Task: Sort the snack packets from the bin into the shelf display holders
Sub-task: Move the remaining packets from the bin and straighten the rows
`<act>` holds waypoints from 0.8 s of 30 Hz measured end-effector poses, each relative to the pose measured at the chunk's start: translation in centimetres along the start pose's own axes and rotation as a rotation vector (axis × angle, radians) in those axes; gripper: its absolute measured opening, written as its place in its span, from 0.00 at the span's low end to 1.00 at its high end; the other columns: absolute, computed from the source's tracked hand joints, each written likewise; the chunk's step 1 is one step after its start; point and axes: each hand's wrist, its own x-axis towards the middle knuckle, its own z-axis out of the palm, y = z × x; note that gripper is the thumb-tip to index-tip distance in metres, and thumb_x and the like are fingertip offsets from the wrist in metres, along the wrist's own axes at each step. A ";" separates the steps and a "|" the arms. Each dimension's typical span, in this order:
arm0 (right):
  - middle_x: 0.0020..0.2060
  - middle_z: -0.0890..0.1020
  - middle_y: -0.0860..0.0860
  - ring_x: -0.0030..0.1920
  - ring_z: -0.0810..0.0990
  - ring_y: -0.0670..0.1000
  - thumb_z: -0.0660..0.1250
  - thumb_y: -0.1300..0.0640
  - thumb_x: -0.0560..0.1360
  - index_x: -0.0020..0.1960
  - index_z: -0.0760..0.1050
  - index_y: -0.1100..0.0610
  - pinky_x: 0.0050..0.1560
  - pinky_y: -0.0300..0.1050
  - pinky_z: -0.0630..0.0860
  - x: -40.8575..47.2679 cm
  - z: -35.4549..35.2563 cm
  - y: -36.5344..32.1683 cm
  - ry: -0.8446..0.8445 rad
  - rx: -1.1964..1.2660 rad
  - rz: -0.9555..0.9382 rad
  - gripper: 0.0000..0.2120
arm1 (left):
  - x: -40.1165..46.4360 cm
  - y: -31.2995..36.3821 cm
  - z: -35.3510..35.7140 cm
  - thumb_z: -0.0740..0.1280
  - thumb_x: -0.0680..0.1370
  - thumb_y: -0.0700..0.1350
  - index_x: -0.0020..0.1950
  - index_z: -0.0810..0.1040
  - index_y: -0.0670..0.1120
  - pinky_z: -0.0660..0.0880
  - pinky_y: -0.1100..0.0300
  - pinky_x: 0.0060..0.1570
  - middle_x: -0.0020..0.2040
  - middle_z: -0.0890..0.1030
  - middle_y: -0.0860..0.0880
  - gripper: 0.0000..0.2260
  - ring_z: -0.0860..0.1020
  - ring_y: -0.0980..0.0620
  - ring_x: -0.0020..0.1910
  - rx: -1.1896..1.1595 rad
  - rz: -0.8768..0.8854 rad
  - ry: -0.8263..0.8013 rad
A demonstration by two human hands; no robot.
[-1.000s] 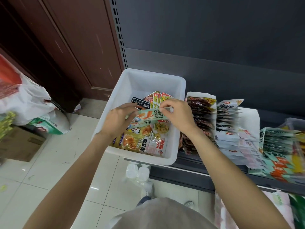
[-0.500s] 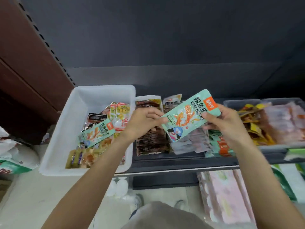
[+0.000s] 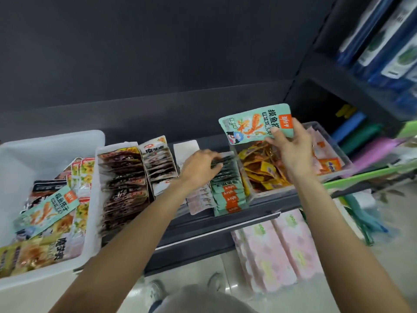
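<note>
Head view: the right hand (image 3: 293, 152) holds a teal packet (image 3: 256, 124) up above the shelf (image 3: 214, 224), its fingers (image 3: 276, 134) clamped on the packet's lower right edge, thumb over the front. The packet hangs over the clear tub (image 3: 334, 170) of yellow and orange sachets, just right of the teal row (image 3: 228, 195) where its matches stand. The left hand (image 3: 200, 166) rests on the back of that teal row, fingers curled onto the packet tops as if parting them; how tightly they grip I cannot tell.

The white bin (image 3: 54, 143) sits at the left end of the shelf and is far from empty: another teal packet (image 3: 45, 211) lies on top, with yellow and dark ones around it. The holders between bin and tub already stand well filled with dark and white packets. So, by my judgement, the sorting is midway: one packet about to be slotted, a good many left in the bin.
</note>
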 end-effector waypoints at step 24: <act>0.51 0.84 0.52 0.52 0.80 0.56 0.59 0.58 0.79 0.58 0.79 0.49 0.60 0.50 0.69 1.4 6.3 4.5 -0.644 -1.278 -0.522 0.13 | -2.9 -1.1 -0.1 0.62 0.80 0.46 0.67 0.74 0.51 0.76 0.54 0.54 0.64 0.77 0.51 0.15 0.78 0.52 0.56 0.079 0.160 0.023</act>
